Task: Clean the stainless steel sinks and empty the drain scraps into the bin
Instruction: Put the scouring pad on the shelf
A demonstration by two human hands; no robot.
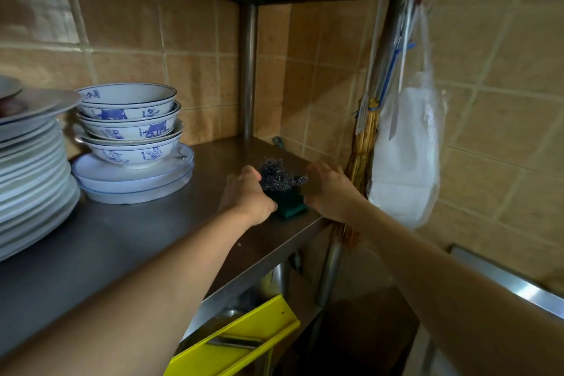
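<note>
A dark steel wool scrubber [279,175] sits on top of a green sponge [290,208] near the right front corner of a stainless steel shelf [128,238]. My left hand [248,192] grips the sponge's left side, with the thumb against the steel wool. From the other side, my right hand [328,189] curls its fingers on the sponge's right edge, thumb up beside the steel wool. A strip of shiny steel sink rim [503,281] shows at the lower right. No drain or bin is in view.
Stacked blue-and-white bowls [129,125] on plates and a tall plate stack [30,168] fill the shelf's left. A straw brush [361,156] and a white plastic bag [406,156] hang just right of my right hand. A yellow tool [238,336] lies on the shelf below.
</note>
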